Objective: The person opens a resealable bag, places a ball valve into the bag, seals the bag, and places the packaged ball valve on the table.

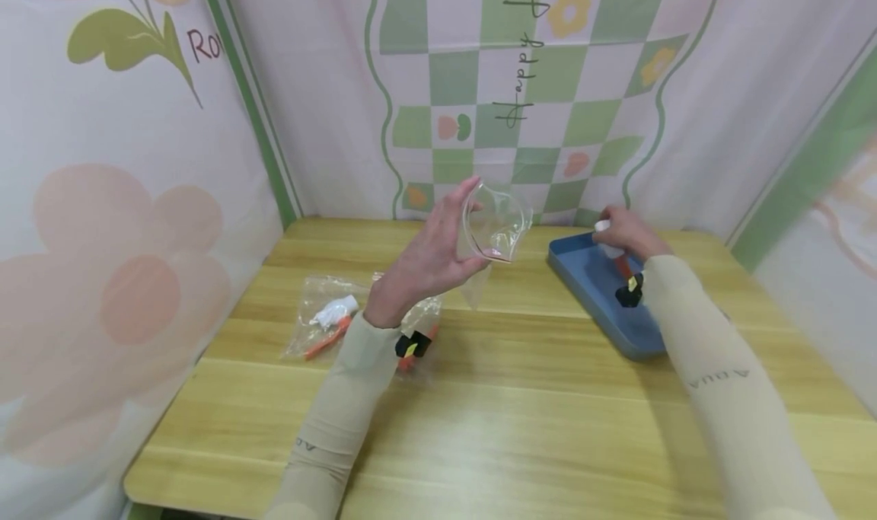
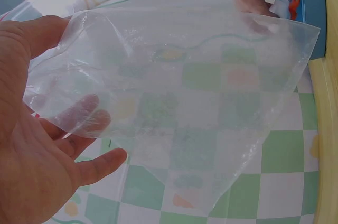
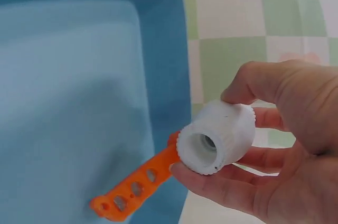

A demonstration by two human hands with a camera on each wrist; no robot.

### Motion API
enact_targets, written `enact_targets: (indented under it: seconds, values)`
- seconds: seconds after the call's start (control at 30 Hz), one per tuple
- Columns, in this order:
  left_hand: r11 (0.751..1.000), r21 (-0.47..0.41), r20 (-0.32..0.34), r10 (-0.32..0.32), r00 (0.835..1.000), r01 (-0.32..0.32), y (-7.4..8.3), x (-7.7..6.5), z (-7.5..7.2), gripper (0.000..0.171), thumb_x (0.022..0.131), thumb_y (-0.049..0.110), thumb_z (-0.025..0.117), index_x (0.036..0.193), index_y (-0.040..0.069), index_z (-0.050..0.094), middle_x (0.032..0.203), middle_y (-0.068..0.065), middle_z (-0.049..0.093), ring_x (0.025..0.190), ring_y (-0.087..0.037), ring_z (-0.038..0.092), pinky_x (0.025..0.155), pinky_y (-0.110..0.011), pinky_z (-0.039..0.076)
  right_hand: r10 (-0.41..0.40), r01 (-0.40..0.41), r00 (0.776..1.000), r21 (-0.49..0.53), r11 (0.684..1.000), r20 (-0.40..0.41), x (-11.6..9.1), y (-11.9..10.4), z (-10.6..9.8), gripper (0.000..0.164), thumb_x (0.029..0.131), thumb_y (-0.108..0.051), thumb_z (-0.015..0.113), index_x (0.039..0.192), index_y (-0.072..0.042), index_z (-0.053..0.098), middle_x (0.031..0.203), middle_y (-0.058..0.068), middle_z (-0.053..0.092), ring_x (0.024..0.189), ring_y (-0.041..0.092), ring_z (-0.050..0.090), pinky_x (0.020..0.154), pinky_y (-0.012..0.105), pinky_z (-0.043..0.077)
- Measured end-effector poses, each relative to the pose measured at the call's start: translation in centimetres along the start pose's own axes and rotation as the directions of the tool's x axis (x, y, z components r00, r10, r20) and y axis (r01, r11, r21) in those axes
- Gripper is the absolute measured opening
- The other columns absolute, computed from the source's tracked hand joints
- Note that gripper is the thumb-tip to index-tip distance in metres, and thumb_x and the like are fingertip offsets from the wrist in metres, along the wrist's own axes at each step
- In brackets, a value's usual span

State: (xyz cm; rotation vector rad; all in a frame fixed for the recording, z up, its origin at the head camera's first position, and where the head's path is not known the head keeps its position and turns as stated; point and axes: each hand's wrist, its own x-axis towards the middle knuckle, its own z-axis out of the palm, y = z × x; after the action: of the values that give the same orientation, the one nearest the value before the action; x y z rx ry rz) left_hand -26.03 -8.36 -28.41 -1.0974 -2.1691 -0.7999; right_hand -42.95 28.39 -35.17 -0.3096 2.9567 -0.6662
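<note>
My left hand (image 1: 438, 242) holds a clear plastic bag (image 2: 174, 97) near the middle of the table, with the bag's mouth spread wide. In the left wrist view the thumb lies against the film and some fingers show through it. Over the blue tray (image 1: 589, 295) at the right, my right hand (image 1: 630, 231) pinches a white plastic fitting (image 3: 216, 137) between thumb and fingers. This fitting is a short hollow cylinder with ribbed rims, and an orange handle (image 3: 138, 186) with several holes sticks out beside it, overlapping the tray's wall in the right wrist view.
Left of centre on the wooden table (image 1: 493, 429) lies a clear bag (image 1: 308, 307) containing a white piece and an orange handle. Another bag with orange parts (image 1: 428, 328) lies partly behind my left wrist. A checkered curtain (image 1: 507, 86) hangs behind the table.
</note>
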Motion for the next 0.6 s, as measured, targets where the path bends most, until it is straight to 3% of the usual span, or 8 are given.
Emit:
enact_targets:
  seconds: [0.1, 0.43, 0.6]
  values:
    - [1.000, -0.002, 0.001, -0.004, 1.000, 0.004, 0.0, -0.1, 0.1, 0.096, 0.076, 0.019, 0.075, 0.144, 0.003, 0.009, 0.121, -0.015, 0.048, 0.117, -0.023, 0.044, 0.102, -0.034, 0.035, 0.015, -0.014, 1.000, 0.071, 0.997, -0.020, -0.3, -0.4, -0.3, 0.046, 0.084, -0.017, 0.057, 0.118, 0.009, 0.041, 0.107, 0.028, 0.049, 0.079, 0.034, 0.055, 0.058, 0.044, 0.053]
    - [1.000, -0.006, 0.004, -0.018, 1.000, 0.018, 0.0, 0.0, 0.1, 0.096, 0.076, 0.019, 0.075, 0.144, 0.004, 0.009, 0.118, -0.014, 0.049, 0.114, -0.025, 0.045, 0.096, -0.034, 0.038, -0.010, 0.022, 0.993, 0.101, 0.995, -0.120, -1.7, -2.8, -2.9, 0.049, 0.087, -0.023, 0.056, 0.124, 0.004, 0.038, 0.104, 0.029, 0.052, 0.075, 0.033, 0.059, 0.060, 0.037, 0.049]
    - [0.999, 0.025, 0.004, -0.031, 1.000, 0.031, -0.1, 0.0, 0.2, 0.098, 0.075, 0.021, 0.076, 0.144, 0.003, 0.009, 0.116, -0.014, 0.048, 0.110, -0.026, 0.046, 0.094, -0.034, 0.040, -0.001, 0.054, 0.975, 0.235, 0.971, -0.220, -3.2, -4.4, -4.7, 0.049, 0.087, -0.022, 0.056, 0.126, 0.002, 0.039, 0.111, 0.030, 0.049, 0.084, 0.035, 0.055, 0.058, 0.038, 0.054]
